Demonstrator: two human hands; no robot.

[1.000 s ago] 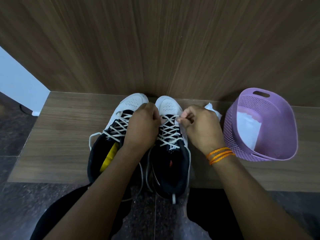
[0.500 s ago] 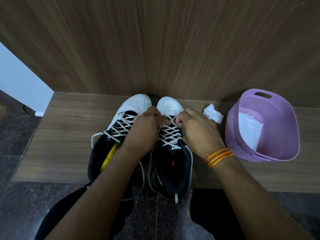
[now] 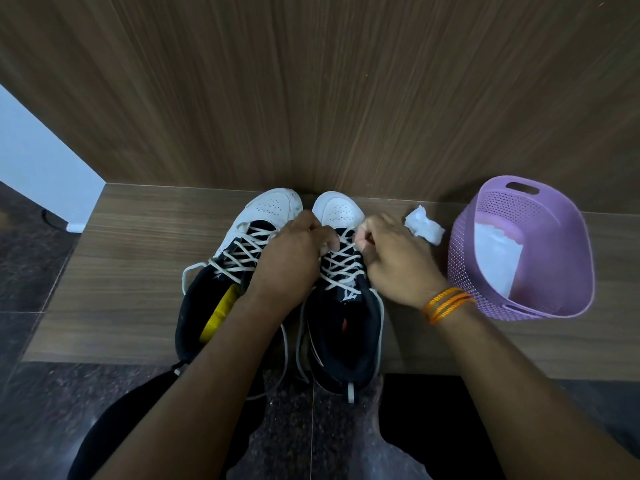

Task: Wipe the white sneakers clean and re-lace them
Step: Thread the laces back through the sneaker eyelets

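2 white sneakers side by side on wooden ledge (image 3: pixel 131 271), toes at back edge: left sneaker (image 3: pixel 242 244), right sneaker (image 3: pixel 343 271). Left hand (image 3: pixel 291 261) & right hand (image 3: pixel 394 261), fingers pinched shut on right sneaker's lace (image 3: pixel 341 261). 1 crumpled wipe (image 3: pixel 424 226) near 1 purple basket (image 3: pixel 540 209) by right end.

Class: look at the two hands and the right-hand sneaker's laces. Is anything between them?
Nothing visible is. Both the left hand and right hand are already on the laces near the toe of the right sneaker.
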